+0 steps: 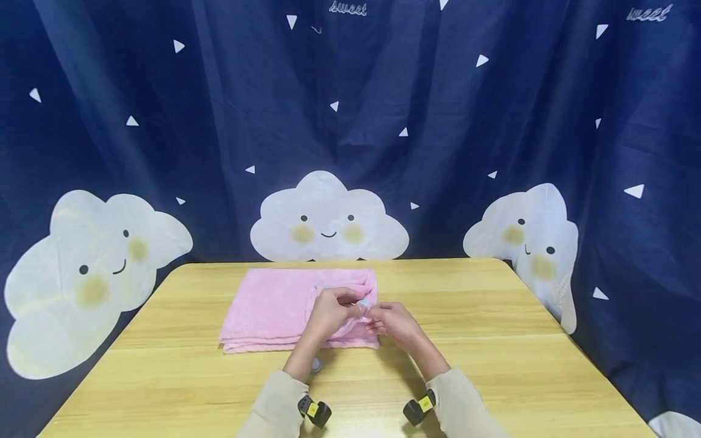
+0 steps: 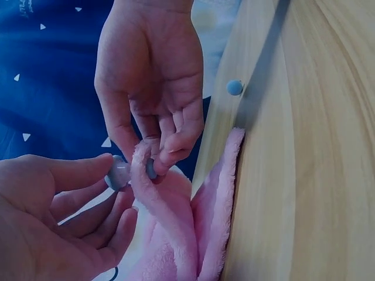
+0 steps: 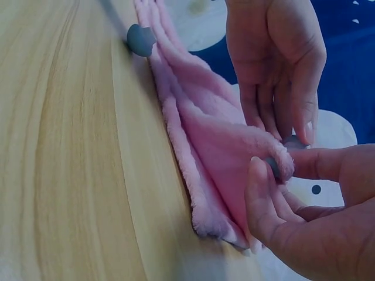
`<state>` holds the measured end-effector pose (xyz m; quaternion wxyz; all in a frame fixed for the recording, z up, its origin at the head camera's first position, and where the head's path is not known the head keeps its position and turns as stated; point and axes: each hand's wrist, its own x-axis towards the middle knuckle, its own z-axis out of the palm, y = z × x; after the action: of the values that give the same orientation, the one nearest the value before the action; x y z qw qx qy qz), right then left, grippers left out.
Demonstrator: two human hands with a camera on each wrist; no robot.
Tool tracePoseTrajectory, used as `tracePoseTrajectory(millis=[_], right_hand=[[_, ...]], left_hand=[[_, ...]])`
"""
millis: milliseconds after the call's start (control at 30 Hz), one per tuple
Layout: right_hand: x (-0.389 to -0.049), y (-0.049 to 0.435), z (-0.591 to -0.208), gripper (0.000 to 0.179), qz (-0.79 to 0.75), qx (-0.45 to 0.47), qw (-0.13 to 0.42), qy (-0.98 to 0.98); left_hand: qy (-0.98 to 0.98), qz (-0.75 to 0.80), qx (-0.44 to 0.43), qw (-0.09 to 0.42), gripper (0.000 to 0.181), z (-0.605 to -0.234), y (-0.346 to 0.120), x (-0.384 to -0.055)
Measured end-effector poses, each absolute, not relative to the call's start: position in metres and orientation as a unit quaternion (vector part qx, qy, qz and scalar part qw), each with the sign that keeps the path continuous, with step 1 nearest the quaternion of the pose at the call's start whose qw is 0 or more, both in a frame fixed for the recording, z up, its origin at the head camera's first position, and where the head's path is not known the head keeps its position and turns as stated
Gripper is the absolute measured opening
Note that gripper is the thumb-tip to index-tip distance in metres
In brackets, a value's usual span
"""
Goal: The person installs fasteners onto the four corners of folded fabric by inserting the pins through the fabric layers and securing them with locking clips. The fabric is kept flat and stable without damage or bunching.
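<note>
A folded pink plush blanket (image 1: 274,304) lies on the table, its right-hand edge lifted. My left hand (image 1: 330,313) pinches one round grey-blue part of a small quilt clip (image 2: 119,173) between thumb and fingers, against one side of that edge. On the other side, my right hand (image 1: 395,325) pinches the blanket edge and the clip's second part (image 3: 273,167). The raised pink edge runs between the two parts; whether they are joined cannot be told. Another small light-blue piece (image 1: 323,286) shows on the blanket beyond my left hand, partly hidden.
A loose mushroom-shaped grey-blue clip part (image 3: 140,40) sits on the wooden table (image 1: 493,340) in front of the blanket, beside my left forearm. Behind the table hangs a dark blue curtain (image 1: 372,146) with clouds. Each wrist wears a camera on a strap.
</note>
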<state>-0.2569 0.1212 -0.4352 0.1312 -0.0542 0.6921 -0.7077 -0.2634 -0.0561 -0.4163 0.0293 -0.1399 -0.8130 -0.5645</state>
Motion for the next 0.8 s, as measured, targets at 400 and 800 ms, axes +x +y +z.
tracePoseTrajectory(millis=[400, 800], right_hand=[[-0.2572, 0.1215, -0.4351, 0.054, -0.685, -0.067, 0.139, 0.712], [-0.2583, 0.1168, -0.4371, 0.045, -0.685, -0.057, 0.127, 0.715]], left_hand=[[-0.815, -0.562, -0.138, 0.026, 0.019, -0.4137, -0.0582, -0.2621], [-0.82, -0.555, -0.137, 0.007, 0.019, -0.4142, -0.0594, -0.2631]])
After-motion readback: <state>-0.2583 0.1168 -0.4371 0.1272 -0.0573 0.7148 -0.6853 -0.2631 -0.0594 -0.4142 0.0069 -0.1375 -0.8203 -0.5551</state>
